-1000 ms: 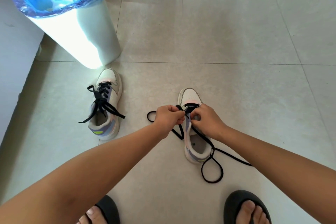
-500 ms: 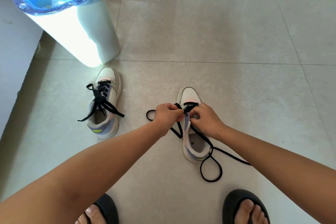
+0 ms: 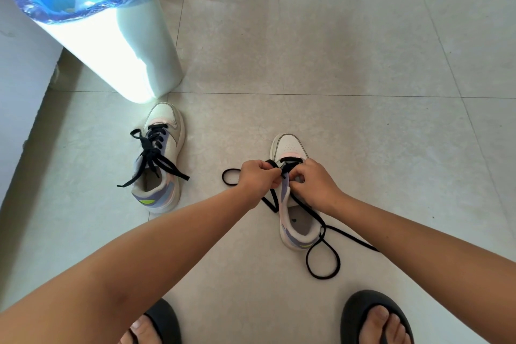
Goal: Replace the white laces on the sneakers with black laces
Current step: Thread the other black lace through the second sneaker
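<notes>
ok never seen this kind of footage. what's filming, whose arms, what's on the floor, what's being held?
There is no machine here. One wide-angle camera sits on a person's head and looks forward and down, so the two bare arms and the feet in black sandals are the wearer's own. On the tiled floor stand two sneakers. The left sneaker is already laced in black, its lace ends lying loose. The right sneaker is being worked on: the left hand and the right hand both pinch the black lace near the front eyelets, and only the row nearest the toe shows threaded. The rest of the lace trails on the floor. A white bin with a blue liner stands beyond the left sneaker.
</notes>
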Demonstrator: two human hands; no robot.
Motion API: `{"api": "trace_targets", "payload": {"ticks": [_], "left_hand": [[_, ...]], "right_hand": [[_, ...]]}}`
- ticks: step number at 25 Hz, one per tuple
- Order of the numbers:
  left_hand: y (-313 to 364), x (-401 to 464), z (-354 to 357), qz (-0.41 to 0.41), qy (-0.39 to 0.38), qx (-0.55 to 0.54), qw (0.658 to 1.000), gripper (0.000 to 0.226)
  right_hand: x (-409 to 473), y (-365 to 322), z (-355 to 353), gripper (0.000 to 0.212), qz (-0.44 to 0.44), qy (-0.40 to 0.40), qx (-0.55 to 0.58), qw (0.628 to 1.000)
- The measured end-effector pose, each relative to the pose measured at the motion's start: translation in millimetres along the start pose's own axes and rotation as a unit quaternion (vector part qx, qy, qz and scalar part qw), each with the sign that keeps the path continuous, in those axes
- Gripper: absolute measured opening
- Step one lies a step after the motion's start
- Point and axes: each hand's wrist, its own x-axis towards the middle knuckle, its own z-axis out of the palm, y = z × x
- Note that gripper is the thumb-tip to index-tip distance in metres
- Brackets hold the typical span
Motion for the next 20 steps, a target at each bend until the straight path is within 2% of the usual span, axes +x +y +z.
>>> {"api": "trace_targets", "payload": {"ticks": [4,7,10,15,20], "left_hand": [[-4,-3,-2,0.009,0.010,0.035,0.999,0.021],[-5,-6,1,0.072,0.029,0.130,0.988,0.021],[-5,-12,8,0.108,0.042,0.167,0.979,0.018],[-13,-16,7,0.050,0.043,0.044,0.997,0.021],[-19,-25,6,0.080,0.054,0.059,0.994,0.015]], "right_hand": [[0,-2,2,0.007,0.006,0.013,-0.002,1.000],[-1,-4,3,0.008,0.008,0.016,-0.010,1.000],[-4,-6,3,0.012,0.007,0.013,0.014,1.000],[-10,-11,2,0.014,0.001,-0.002,0.024,1.000],[-15,-13,4,0.013,0.005,-0.001,0.006,1.000]]}}
